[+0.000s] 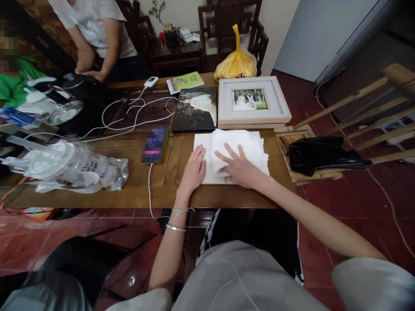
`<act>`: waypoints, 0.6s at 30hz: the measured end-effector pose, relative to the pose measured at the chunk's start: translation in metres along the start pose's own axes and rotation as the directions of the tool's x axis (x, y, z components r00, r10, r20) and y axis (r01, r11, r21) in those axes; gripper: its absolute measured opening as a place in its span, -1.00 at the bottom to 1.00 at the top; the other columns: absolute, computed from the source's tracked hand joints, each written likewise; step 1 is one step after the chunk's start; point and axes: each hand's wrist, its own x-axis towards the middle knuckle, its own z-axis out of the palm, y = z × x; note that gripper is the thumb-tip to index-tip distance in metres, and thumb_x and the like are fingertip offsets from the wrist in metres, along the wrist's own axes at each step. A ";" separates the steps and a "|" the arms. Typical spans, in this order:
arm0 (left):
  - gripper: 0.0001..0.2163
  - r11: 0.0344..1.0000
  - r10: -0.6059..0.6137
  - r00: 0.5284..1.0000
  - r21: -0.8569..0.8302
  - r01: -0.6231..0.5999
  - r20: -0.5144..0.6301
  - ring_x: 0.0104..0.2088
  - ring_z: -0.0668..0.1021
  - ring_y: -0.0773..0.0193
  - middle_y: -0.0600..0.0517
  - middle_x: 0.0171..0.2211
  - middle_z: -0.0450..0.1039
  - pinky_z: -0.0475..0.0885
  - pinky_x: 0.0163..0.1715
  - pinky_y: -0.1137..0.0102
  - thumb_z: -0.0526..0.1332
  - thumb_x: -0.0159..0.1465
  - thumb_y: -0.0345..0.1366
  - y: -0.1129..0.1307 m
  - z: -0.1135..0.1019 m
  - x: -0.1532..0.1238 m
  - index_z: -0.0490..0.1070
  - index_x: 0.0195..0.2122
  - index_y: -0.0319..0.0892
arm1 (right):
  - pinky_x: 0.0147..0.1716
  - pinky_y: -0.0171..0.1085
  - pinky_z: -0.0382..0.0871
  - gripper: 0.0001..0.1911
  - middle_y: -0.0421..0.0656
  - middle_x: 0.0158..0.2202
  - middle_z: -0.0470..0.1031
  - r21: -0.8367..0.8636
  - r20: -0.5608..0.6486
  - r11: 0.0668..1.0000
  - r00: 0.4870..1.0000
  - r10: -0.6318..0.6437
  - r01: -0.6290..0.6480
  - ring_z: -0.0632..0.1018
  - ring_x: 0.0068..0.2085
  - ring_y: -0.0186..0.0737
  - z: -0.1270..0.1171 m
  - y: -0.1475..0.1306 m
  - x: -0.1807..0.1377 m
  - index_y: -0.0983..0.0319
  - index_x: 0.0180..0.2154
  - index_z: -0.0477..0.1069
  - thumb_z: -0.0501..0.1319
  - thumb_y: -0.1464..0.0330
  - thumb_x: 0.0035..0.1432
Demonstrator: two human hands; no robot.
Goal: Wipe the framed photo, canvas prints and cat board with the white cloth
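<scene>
A white towel (241, 144) lies partly folded on the near right part of the wooden table (129, 194). My left hand (194, 168) rests flat on the towel's left edge, fingers stretched out. My right hand (238, 166) lies flat on the towel's thick folded part, fingers spread. Neither hand grips anything. A phone (154, 144) with a white cable lies just left of my left hand.
Behind the towel stand a framed photo (251, 101) and a dark photo print (196, 109). White cables, a plastic-wrapped fan (68, 166) and kitchenware crowd the left. Another person (97, 34) leans at the far edge. A yellow bag (236, 62) sits behind; a bamboo rack stands right.
</scene>
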 end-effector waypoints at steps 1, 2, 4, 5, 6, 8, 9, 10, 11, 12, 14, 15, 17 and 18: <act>-0.57 1.000 0.000 1.000 -0.002 0.000 -0.001 0.47 0.20 0.07 -0.20 0.42 0.19 0.13 0.46 0.00 -0.02 0.48 -0.34 0.000 0.000 0.000 0.25 0.34 -0.24 | 0.24 0.61 -0.01 -0.46 -0.01 0.47 0.11 0.011 0.006 1.000 1.000 -0.015 0.015 -0.02 0.46 0.48 0.002 -0.011 -0.011 0.16 -0.01 0.63 0.09 0.68 0.14; -0.57 1.000 0.000 1.000 -0.004 0.000 -0.001 0.46 0.20 0.07 -0.19 0.43 0.19 0.13 0.46 -0.01 -0.02 0.48 -0.34 0.001 0.000 0.000 0.25 0.34 -0.23 | 0.24 0.61 0.00 -0.49 -0.01 0.47 0.11 0.022 0.010 0.999 1.000 -0.029 0.029 -0.01 0.46 0.48 0.003 -0.023 -0.023 0.15 -0.04 0.64 0.11 0.67 0.14; -0.57 1.000 -0.001 1.000 -0.007 0.001 0.001 0.46 0.20 0.06 -0.20 0.43 0.19 0.12 0.46 -0.01 -0.02 0.48 -0.34 0.001 0.000 0.000 0.24 0.34 -0.23 | 0.26 0.59 0.00 -0.55 -0.01 0.48 0.10 0.045 0.012 0.998 0.999 -0.048 0.048 0.00 0.46 0.47 0.004 -0.045 -0.046 0.16 -0.10 0.66 0.15 0.65 0.11; -0.57 1.000 -0.001 1.000 -0.009 0.001 0.003 0.47 0.20 0.06 -0.20 0.43 0.19 0.12 0.46 -0.01 -0.02 0.48 -0.34 0.001 -0.001 0.000 0.24 0.34 -0.23 | 0.27 0.58 0.00 -0.57 -0.02 0.48 0.09 0.060 0.018 0.997 0.998 -0.057 0.056 0.01 0.46 0.47 0.003 -0.055 -0.055 0.17 -0.14 0.67 0.16 0.64 0.10; -0.57 1.000 -0.001 1.000 -0.012 0.001 0.004 0.47 0.19 0.06 -0.21 0.43 0.18 0.12 0.46 0.00 -0.02 0.48 -0.35 0.001 -0.001 -0.001 0.24 0.34 -0.24 | 0.28 0.57 0.00 -0.59 -0.04 0.48 0.09 0.076 0.026 0.995 0.997 -0.067 0.065 0.01 0.46 0.46 0.002 -0.061 -0.062 0.18 -0.16 0.67 0.17 0.63 0.09; -0.57 1.000 0.002 1.000 -0.018 -0.002 0.006 0.47 0.18 0.06 -0.22 0.43 0.18 0.11 0.46 0.01 -0.02 0.48 -0.35 0.000 -0.001 -0.001 0.23 0.35 -0.25 | 0.29 0.54 0.02 -0.58 -0.07 0.47 0.13 0.112 0.050 0.991 0.995 -0.085 0.079 0.03 0.46 0.41 -0.003 -0.066 -0.068 0.16 -0.16 0.67 0.16 0.62 0.08; -0.57 1.000 0.005 1.000 -0.020 -0.005 0.008 0.47 0.18 0.05 -0.23 0.43 0.17 0.11 0.46 0.00 -0.02 0.48 -0.35 0.000 -0.001 -0.001 0.23 0.35 -0.26 | 0.29 0.53 0.04 -0.56 -0.08 0.46 0.15 0.127 0.066 0.989 0.994 -0.087 0.078 0.03 0.47 0.38 -0.006 -0.063 -0.066 0.15 -0.14 0.66 0.15 0.63 0.08; -0.57 1.000 0.009 1.000 -0.021 -0.008 0.010 0.47 0.17 0.05 -0.23 0.43 0.17 0.11 0.46 -0.01 -0.03 0.49 -0.34 -0.001 -0.001 -0.001 0.22 0.35 -0.26 | 0.29 0.52 0.06 -0.53 -0.08 0.45 0.17 0.137 0.082 0.988 0.993 -0.082 0.070 0.04 0.47 0.36 -0.009 -0.058 -0.060 0.14 -0.11 0.66 0.14 0.63 0.08; -0.57 1.000 0.012 1.000 -0.023 -0.012 0.013 0.47 0.17 0.04 -0.23 0.43 0.17 0.11 0.46 -0.02 -0.03 0.49 -0.33 -0.001 -0.001 -0.001 0.22 0.35 -0.26 | 0.28 0.52 0.07 -0.49 -0.08 0.44 0.19 0.137 0.096 0.989 0.993 -0.066 0.053 0.04 0.47 0.33 -0.012 -0.050 -0.052 0.14 -0.06 0.65 0.12 0.64 0.08; -0.57 1.000 0.015 1.000 -0.025 -0.015 0.015 0.47 0.17 0.04 -0.24 0.43 0.17 0.10 0.46 -0.03 -0.04 0.49 -0.32 -0.001 -0.001 -0.001 0.22 0.36 -0.26 | 0.28 0.52 0.07 -0.46 -0.07 0.44 0.19 0.128 0.106 0.991 0.993 -0.041 0.028 0.04 0.47 0.33 -0.014 -0.042 -0.042 0.15 -0.02 0.63 0.10 0.65 0.09; -0.56 0.999 0.017 1.000 -0.040 -0.017 0.014 0.47 0.17 0.04 -0.23 0.43 0.17 0.09 0.46 -0.02 -0.04 0.50 -0.29 -0.001 0.000 -0.001 0.23 0.36 -0.26 | 0.27 0.54 0.06 -0.43 -0.02 0.45 0.17 0.080 0.106 0.996 0.994 0.041 -0.050 0.03 0.47 0.38 -0.016 -0.024 -0.016 0.20 0.05 0.60 0.07 0.66 0.11; -0.56 0.998 0.013 1.000 -0.054 -0.013 0.011 0.47 0.17 0.04 -0.21 0.43 0.18 0.08 0.46 -0.01 -0.05 0.51 -0.26 -0.001 0.000 -0.001 0.24 0.35 -0.25 | 0.25 0.56 0.05 -0.44 0.01 0.45 0.16 0.049 0.089 0.994 0.992 0.090 -0.095 0.03 0.46 0.42 -0.016 -0.018 -0.002 0.22 0.06 0.59 0.07 0.66 0.13; -0.54 0.994 -0.011 1.000 -0.109 0.011 0.002 0.47 0.17 0.04 -0.20 0.43 0.18 0.05 0.47 -0.02 -0.07 0.53 -0.17 0.000 -0.001 -0.002 0.24 0.36 -0.23 | 0.23 0.60 0.03 -0.49 0.07 0.45 0.13 -0.012 0.026 0.982 0.982 0.187 -0.187 0.03 0.44 0.53 -0.012 -0.012 0.022 0.27 0.06 0.59 0.06 0.63 0.18; -0.52 0.987 -0.033 0.999 -0.158 0.032 -0.005 0.47 0.17 0.04 -0.18 0.44 0.17 0.03 0.48 -0.01 -0.09 0.54 -0.11 0.001 -0.001 -0.002 0.22 0.38 -0.22 | 0.21 0.62 0.02 -0.51 0.09 0.45 0.13 -0.035 -0.007 0.975 0.975 0.221 -0.221 0.03 0.43 0.57 -0.010 -0.013 0.031 0.29 0.06 0.59 0.06 0.61 0.21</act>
